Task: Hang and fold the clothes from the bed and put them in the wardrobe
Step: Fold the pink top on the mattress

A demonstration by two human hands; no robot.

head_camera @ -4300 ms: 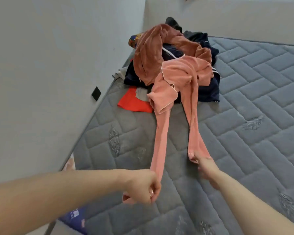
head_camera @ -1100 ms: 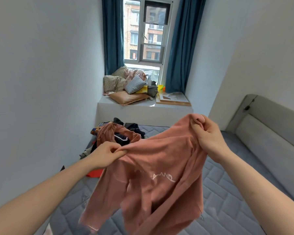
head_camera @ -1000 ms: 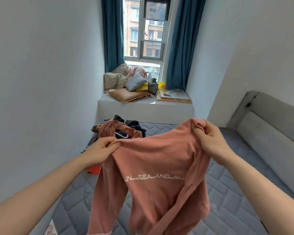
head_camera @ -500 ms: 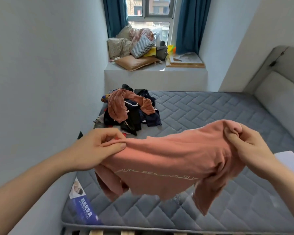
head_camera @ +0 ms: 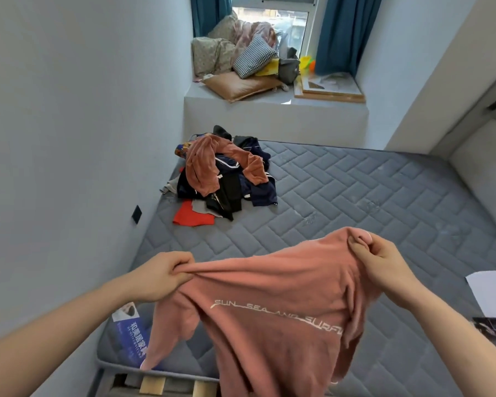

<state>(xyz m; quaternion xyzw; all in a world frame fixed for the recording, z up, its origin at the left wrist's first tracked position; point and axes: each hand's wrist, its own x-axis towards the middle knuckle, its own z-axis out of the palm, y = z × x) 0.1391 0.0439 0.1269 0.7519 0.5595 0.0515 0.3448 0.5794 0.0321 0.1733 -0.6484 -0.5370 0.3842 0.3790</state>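
I hold a pink sweatshirt [head_camera: 272,319] with white lettering in the air over the near end of the bed. My left hand [head_camera: 161,275] pinches its left shoulder and my right hand [head_camera: 380,263] grips its right shoulder. The body and one sleeve hang down toward the mattress edge. A pile of clothes [head_camera: 226,176], dark navy, black, rust-brown and red, lies on the grey quilted mattress [head_camera: 355,196] near the left wall. No wardrobe or hanger shows.
The left wall runs close along the bed. A window ledge [head_camera: 269,110] with cushions and boards stands beyond the mattress. A white sheet of paper [head_camera: 493,293] and a dark small object [head_camera: 488,326] lie at the right. The padded headboard [head_camera: 487,150] closes the right side.
I pulled the pink sweatshirt from the pile, lifted it by the shoulders and spread it. Over the last second the view tilted down and the garment came lower over the mattress.
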